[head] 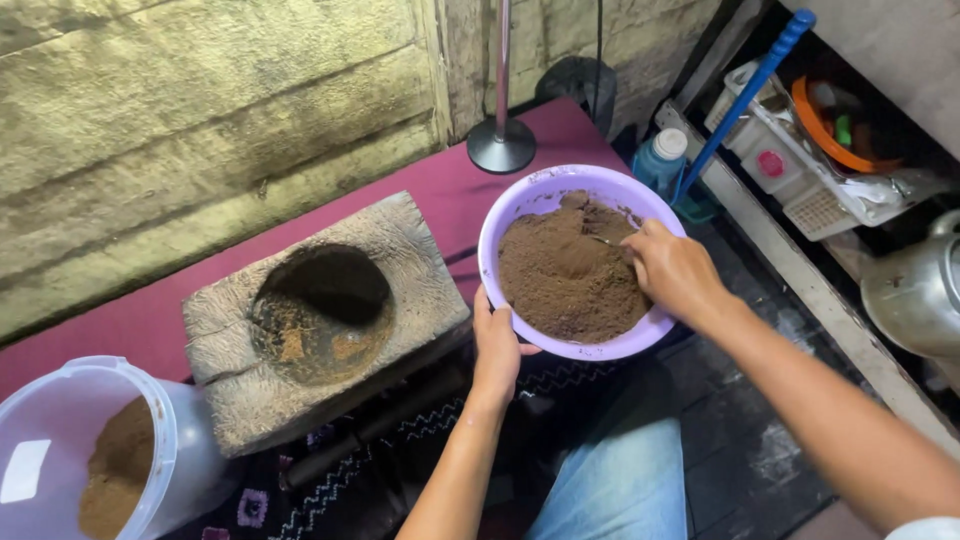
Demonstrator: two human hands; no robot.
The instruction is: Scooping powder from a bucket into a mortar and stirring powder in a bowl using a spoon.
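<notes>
Purple bowl (520, 215) of brown powder (565, 275) sits at edge of maroon mat (430, 190) by rough block wall (180, 120). Wooden mortar (325, 315) beside it, hollow powder-stained. Clear tub (175, 440) partly filled with powder. Left hand (497, 350) grips bowl rim; right hand (675, 270) pinches thin utensil in powder.

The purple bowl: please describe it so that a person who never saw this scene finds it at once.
Start at the wooden mortar block on the maroon mat. Just right of it is the purple bowl, with the left hand on its near rim and the right hand inside. Only this round lilac bowl holds a heap of brown powder.
</notes>
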